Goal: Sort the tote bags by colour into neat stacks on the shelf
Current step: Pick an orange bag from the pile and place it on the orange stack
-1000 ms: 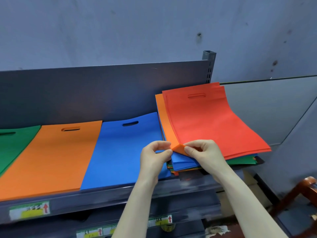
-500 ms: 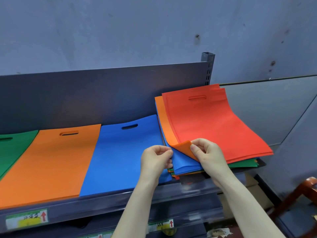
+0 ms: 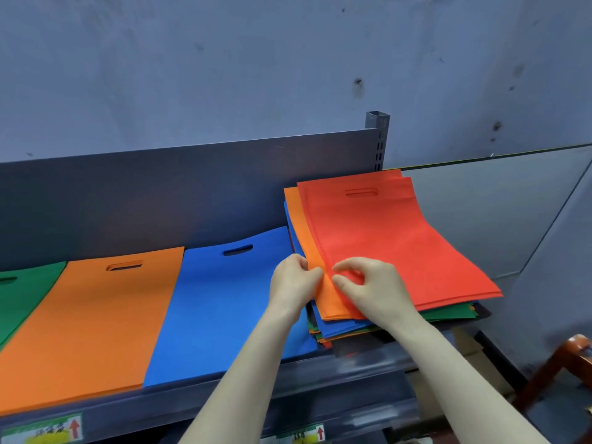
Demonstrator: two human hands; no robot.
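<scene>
Tote bags still to be sorted lie in a mixed pile (image 3: 352, 331) at the right end of the shelf (image 3: 198, 398), close to its front edge, and both hands work on it. The orange bag (image 3: 302, 229), just under the top ones, had its near left corner peeled up a moment ago, showing blue beneath. That corner now lies flat again, and the hands have slid farther in along its left side. The left hand (image 3: 293, 283) curls over the orange bag's left edge and grips it. The right hand (image 3: 374, 290) pinches thumb and forefinger where the red bags (image 3: 400, 245) overlap the orange one, seemingly on the red edge, though the layer is not certain. This suggests the orange bag is being freed from under the red ones, bound for the orange stack (image 3: 89, 322); it has not left the pile yet. Left of the pile lie the blue stack (image 3: 224, 309), the orange stack and the green stack (image 3: 22, 293), all reaching toward the shelf's back panel (image 3: 160, 193).
</scene>
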